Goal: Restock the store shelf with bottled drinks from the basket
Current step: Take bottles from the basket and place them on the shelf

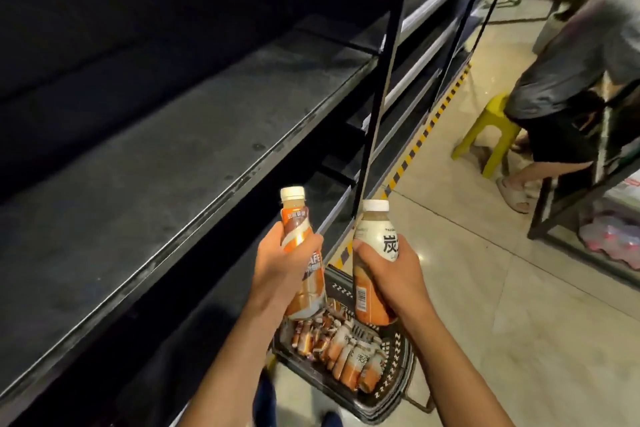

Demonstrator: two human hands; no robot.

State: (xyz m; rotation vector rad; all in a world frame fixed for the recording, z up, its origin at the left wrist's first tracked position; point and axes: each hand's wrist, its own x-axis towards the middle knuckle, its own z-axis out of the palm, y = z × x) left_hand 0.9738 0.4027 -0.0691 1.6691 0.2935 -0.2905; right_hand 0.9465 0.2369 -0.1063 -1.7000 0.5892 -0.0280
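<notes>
- Head view: the fingers hide the middle of both held bottles and cover part of their label text. The back of the shelf [156, 184], in the upper left of the frame, is too dark to make out.
- The left hand [277, 270] grips an orange-and-white bottle [295, 215] with a cream cap, fingers wrapped round its waist, at lower centre.
- The right hand [394, 274] grips a cream-and-orange bottle [377, 229] with a white cap, thumb across its front, just right of the first and apart from it.
- Below both, at bottom centre, a black basket [398, 374] on the floor holds similar bottles [346, 350] lying on their sides.
- At the upper right, a seated person [571, 62] on a yellow stool [491, 135] is cut off by the frame edge.
</notes>
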